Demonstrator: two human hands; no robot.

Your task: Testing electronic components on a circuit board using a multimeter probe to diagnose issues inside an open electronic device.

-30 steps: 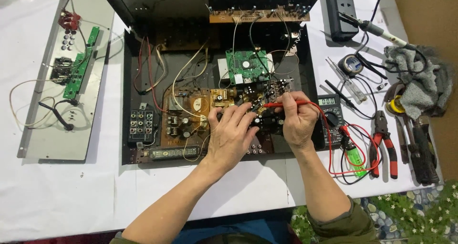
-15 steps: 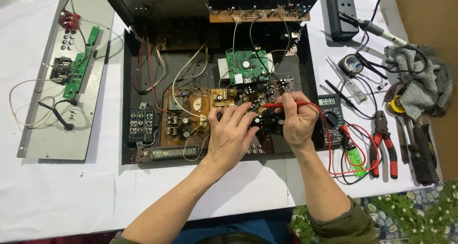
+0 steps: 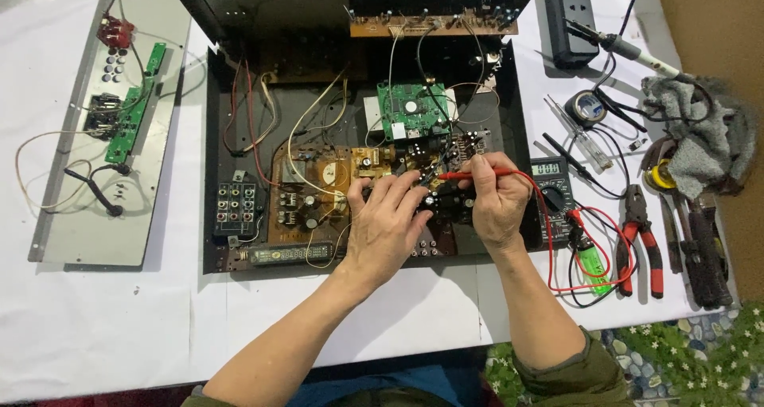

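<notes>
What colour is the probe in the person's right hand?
Red. The probe in the right hand shows clearly in the head view.

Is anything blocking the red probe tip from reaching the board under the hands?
Nothing visible does. The right hand holds the red probe with its tip down among the components of the brown circuit board; the left hand rests beside it, fingers close but not across the tip.

Barely anything moves here
The left hand shifts its fingers slightly on the brown circuit board; the red probe holds no new spot.
</notes>
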